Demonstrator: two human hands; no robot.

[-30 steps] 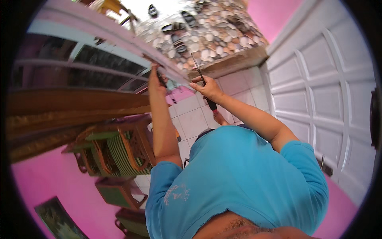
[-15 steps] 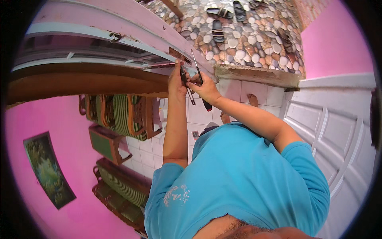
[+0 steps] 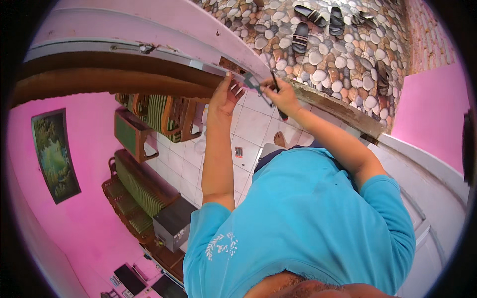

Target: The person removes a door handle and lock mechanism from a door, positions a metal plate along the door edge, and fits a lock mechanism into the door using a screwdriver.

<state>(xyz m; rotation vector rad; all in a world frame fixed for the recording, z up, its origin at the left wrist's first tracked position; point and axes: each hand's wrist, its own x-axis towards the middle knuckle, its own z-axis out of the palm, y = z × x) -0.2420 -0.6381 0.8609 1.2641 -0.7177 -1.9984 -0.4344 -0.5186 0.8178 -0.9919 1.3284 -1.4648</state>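
My left hand point(image 3: 226, 99) is raised beside the door edge with its fingers apart and nothing in them. To its right, my right hand point(image 3: 285, 97) is closed around a screwdriver point(image 3: 283, 115), whose thin shaft points up and away. The same hand also holds a dark, flat metal lock piece point(image 3: 252, 81), blurred by motion, which juts out toward my left hand. Just beyond the fingers, the pink door edge has a rough rectangular cut-out point(image 3: 231, 65) with bare brown wood showing.
A raised stone sill point(image 3: 343, 107) divides the white floor tiles from pebble-patterned tiles, where black sandals point(image 3: 300, 37) lie. A white panelled door point(image 3: 422, 198) stands at the right. On the left are wooden seats with green striped cushions point(image 3: 141, 196) and a small table point(image 3: 130, 134).
My left hand has let go of the lock piece and opened. My right hand has moved right, carrying the lock piece and the screwdriver away from the door edge. The view has shifted.
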